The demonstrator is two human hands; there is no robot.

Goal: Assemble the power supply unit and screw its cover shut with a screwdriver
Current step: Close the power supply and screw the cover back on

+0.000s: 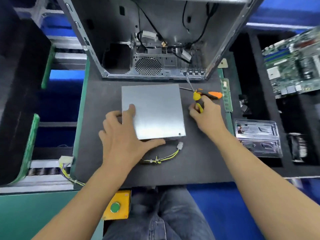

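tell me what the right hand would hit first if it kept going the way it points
Probably the orange screwdriver lying just past the right hand, which grips a yellow screwdriver; beyond that, the case. Depth is unclear.

Power supply unit (152, 110): grey metal box, cover on, flat at desk centre.
Screwdriver (197, 99): yellow-handled, at 3 o'clock, tilted.

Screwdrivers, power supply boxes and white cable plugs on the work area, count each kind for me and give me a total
Screwdrivers: 2, a yellow-handled screwdriver gripped by the right hand and an orange-handled screwdriver lying behind it
Power supply boxes: 1, the power supply unit under the left hand
White cable plugs: 2, a small plug and a large plug
Total: 5
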